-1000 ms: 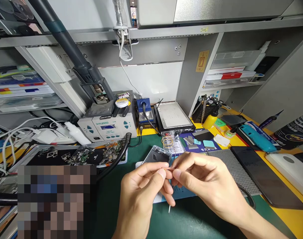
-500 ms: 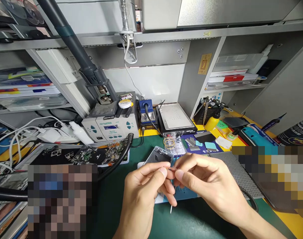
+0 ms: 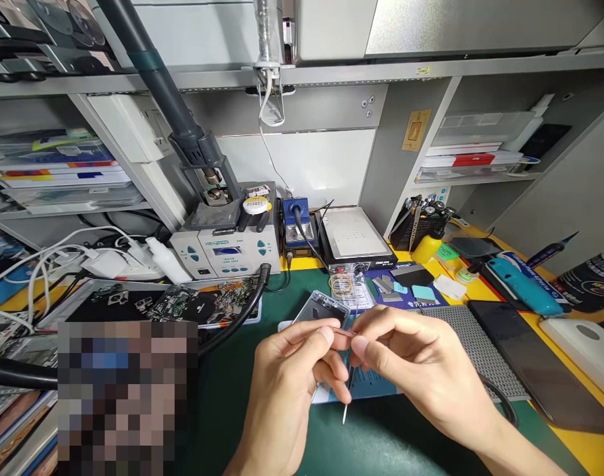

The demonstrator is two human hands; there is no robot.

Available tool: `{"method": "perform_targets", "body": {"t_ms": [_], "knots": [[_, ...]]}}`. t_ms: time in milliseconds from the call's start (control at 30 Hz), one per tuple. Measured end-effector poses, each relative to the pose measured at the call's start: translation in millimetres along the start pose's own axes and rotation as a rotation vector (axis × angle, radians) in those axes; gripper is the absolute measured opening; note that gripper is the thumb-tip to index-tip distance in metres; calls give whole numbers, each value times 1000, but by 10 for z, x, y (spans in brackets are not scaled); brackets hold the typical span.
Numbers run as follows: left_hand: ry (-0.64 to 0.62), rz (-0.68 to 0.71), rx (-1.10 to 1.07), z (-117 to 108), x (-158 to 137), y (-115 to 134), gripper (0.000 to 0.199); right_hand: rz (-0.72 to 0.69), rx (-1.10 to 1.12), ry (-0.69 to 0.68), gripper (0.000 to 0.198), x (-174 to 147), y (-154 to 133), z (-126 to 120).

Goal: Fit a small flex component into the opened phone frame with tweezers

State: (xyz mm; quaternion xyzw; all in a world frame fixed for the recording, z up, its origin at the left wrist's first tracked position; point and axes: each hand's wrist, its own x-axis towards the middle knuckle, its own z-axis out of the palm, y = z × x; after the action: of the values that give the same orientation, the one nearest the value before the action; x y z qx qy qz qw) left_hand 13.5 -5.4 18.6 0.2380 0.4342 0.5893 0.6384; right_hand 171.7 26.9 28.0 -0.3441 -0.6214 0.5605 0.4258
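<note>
Above the mat, my left hand (image 3: pixel 297 370) pinches one end of a thin reddish strip (image 3: pixel 343 332) between thumb and forefinger. The strip's other end lies between the thumb and fingers of my right hand (image 3: pixel 415 363). What the strip is exactly is too small to make out. Below the fingers hangs a slim stick with a white tip (image 3: pixel 345 414); which hand bears it, if either, cannot be told. Behind my hands, a phone frame with its inner parts showing (image 3: pixel 322 307) lies partly hidden on the blue-white pad (image 3: pixel 376 385).
A soldering station (image 3: pixel 227 251), a blue iron holder (image 3: pixel 296 218) and a flat heating plate (image 3: pixel 354 235) line the back. To the left sits a tray of circuit boards (image 3: pixel 203 304). A perforated grey mat (image 3: pixel 473 344) and a dark phone (image 3: pixel 540 370) are at right.
The whole view has shifted slightly, so the bench things sit a little further right. Both hands keep pinching the strip, nearly in the same place.
</note>
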Motion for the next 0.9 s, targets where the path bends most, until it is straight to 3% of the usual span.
{"method": "perform_targets", "body": {"t_ms": [233, 700, 900], "knots": [[-5, -8, 14, 4, -14, 20, 15, 31, -7, 34, 16, 3, -3, -11], [-27, -16, 39, -13, -4, -4, 17, 35, 53, -33, 18, 15, -34, -21], [-24, -11, 39, -6, 0, -5, 19, 40, -10, 19, 19, 21, -9, -24]]}}
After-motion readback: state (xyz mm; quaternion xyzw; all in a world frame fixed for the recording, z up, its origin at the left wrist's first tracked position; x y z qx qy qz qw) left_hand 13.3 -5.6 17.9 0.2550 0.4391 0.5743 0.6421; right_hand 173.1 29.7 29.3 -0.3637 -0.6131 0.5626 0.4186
